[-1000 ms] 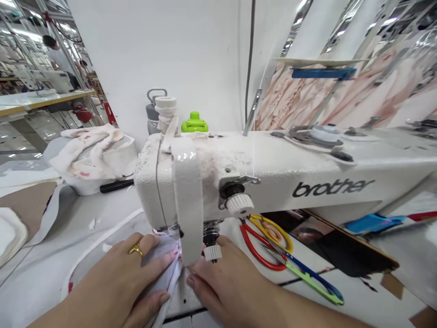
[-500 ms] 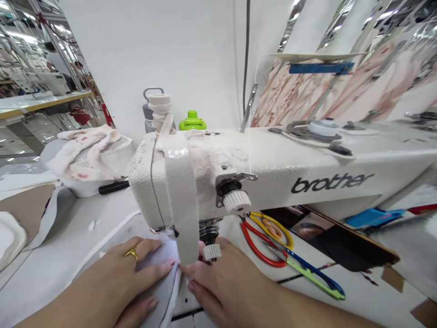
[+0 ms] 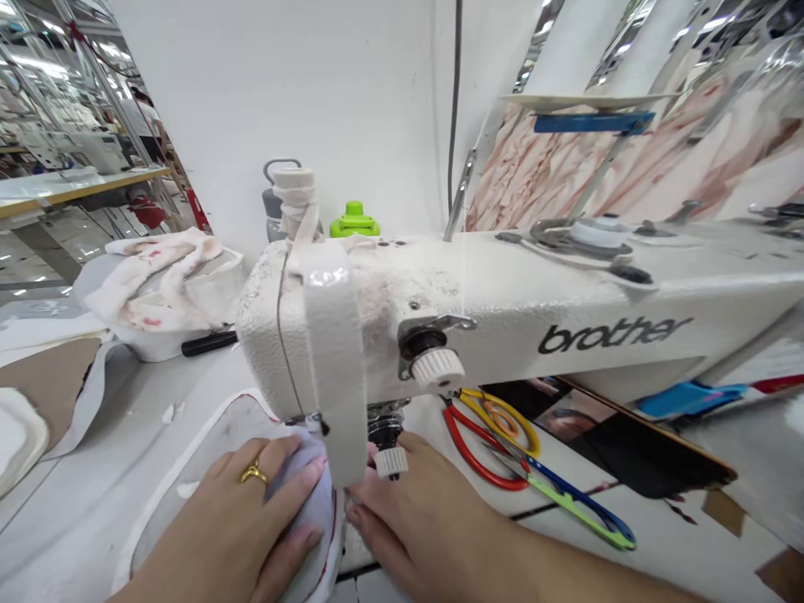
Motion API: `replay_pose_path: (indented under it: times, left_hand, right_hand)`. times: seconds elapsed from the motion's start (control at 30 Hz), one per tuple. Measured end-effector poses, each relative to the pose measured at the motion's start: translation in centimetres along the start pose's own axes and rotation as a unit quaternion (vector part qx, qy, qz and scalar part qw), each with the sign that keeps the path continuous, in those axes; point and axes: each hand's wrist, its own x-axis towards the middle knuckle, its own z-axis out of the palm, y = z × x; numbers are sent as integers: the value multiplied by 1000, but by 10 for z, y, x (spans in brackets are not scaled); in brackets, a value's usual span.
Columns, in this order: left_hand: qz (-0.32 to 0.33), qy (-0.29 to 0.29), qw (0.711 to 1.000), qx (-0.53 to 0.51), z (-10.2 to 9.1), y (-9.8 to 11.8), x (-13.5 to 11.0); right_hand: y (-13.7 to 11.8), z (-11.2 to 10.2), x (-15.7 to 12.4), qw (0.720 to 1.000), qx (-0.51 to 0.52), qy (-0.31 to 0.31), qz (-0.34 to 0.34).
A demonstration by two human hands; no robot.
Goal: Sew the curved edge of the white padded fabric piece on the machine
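A white sewing machine (image 3: 502,293) marked "brother" spans the view. Under its head lies a grey fabric piece (image 3: 188,452) with a white border and a dark red line along its edge. My left hand (image 3: 251,511), with a gold ring, rests on this piece left of the needle area. Its fingers lie spread over the cloth, and a pale lilac part bulges beside them. My right hand (image 3: 420,511) lies flat by the fabric's right edge, index finger and thumb stretched towards it. The lower white knob (image 3: 390,462) covers some of its fingers. The needle is hidden behind the machine's head.
Right of my right hand lie red-and-yellow-handled scissors (image 3: 490,444), a blue-and-green tool (image 3: 584,507) and a dark phone-like slab (image 3: 615,444). Pinkish-white cloth (image 3: 163,285) is heaped at the left, near brown and grey pieces (image 3: 56,377). A green-capped bottle (image 3: 355,222) stands behind.
My left hand has shifted slightly right, and the fabric has turned and moved, so more of its white border shows at the left. My right hand has barely moved.
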Motion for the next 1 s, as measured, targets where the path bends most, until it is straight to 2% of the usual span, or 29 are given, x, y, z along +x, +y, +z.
replay_pose_path:
  times: [0.17,0.23,0.43,0.57,0.73,1.0]
  left_hand:
    - [66,-22,998,-8,-9,-13,1]
    - [63,-28,998,-11,-10,-18,1]
    - [102,-1,995,13,-13,-22,7]
    - [78,6,997,-11,-11,-21,10]
    - [-1,40,995,-95,-1,-16,8]
    - [23,13,984,-178,-1,-22,10]
  right_hand:
    - [0,-2,0,1000,4,8,4]
    - [1,-3,0,1000,8,2,5]
    - [0,-3,0,1000,17,-21,1]
    - [0,-5,1,998,51,-38,11]
    - [0,-8,4,995,66,-70,11]
    - [-2,-10,3,995,57,-79,21]
